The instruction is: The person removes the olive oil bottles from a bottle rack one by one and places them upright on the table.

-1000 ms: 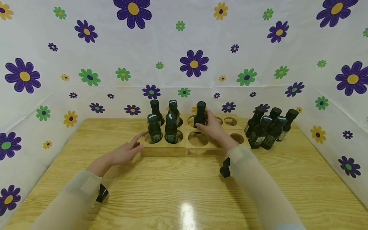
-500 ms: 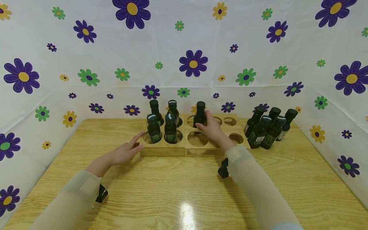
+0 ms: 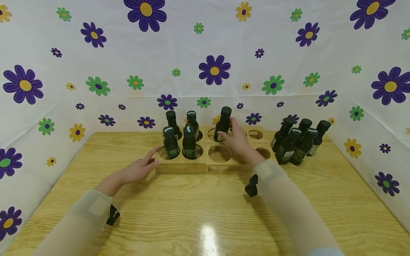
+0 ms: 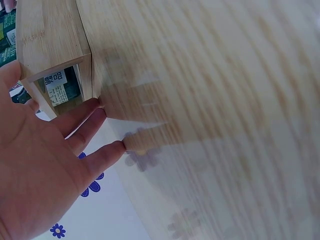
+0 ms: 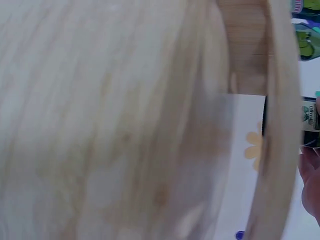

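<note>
My right hand (image 3: 238, 140) grips a dark green glass bottle (image 3: 222, 122) above the back row of the wooden bottle rack (image 3: 219, 167). It leans slightly to the right, with its base over or just inside a hole; which one I cannot tell. In the right wrist view the bottle (image 5: 308, 114) shows a pale label at the frame's edge, with part of the hand (image 5: 311, 187) beside it. My left hand (image 3: 138, 170) rests its extended fingers against the rack's left end. The left wrist view shows those fingers (image 4: 82, 122) spread near the rack's open end (image 4: 60, 67).
Several similar bottles stand in the rack's left half (image 3: 189, 142). Another group of bottles (image 3: 289, 147) stands on the table (image 3: 179, 213) by the rack's right end. A white flower-patterned cloth (image 3: 128, 53) walls the back and sides.
My right hand has raised the bottle a little, and its top now leans to the right. The left hand stays in place at the rack's end.
</note>
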`<state>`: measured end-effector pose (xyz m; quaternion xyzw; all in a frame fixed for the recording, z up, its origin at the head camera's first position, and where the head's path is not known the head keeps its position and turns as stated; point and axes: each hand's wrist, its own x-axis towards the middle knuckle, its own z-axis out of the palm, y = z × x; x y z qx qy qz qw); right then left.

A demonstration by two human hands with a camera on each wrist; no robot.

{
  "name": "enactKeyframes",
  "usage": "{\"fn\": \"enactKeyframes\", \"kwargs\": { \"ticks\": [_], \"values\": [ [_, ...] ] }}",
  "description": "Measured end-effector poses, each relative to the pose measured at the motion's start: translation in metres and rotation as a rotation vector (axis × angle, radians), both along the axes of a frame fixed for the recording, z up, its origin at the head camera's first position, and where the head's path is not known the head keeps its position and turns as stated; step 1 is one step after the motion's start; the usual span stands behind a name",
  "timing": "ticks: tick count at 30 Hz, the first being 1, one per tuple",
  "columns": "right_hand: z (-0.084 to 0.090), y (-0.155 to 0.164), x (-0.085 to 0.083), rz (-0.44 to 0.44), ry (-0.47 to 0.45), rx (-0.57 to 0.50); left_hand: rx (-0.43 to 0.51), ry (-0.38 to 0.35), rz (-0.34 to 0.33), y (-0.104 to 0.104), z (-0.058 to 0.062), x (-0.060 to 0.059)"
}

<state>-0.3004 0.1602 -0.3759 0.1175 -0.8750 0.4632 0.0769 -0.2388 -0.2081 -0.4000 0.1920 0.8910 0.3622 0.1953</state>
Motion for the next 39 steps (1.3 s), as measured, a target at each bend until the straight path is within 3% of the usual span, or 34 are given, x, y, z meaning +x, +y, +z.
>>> {"fn": "enactKeyframes", "kwargs": {
  "ticks": [7,15,20,27,34,39],
  "values": [
    [0.018,0.007,0.005,-0.005,0.077,-0.034,0.004,-0.007,-0.003,0.000,0.000,0.000],
    [0.033,0.027,0.026,0.017,0.093,-0.052,-0.002,0.001,-0.011,0.000,-0.001,0.000],
    [0.036,0.045,0.043,0.013,0.093,-0.062,-0.001,0.001,-0.016,0.000,-0.001,-0.001],
    [0.038,0.076,0.071,-0.025,0.105,0.023,-0.009,0.002,-0.013,0.000,-0.001,-0.001],
    [0.041,0.106,0.096,-0.074,0.165,0.088,-0.010,0.011,-0.011,-0.001,0.000,0.000],
    [0.039,0.127,0.111,-0.109,0.224,0.070,-0.006,0.011,-0.013,-0.001,0.001,0.001]
  ]
}}
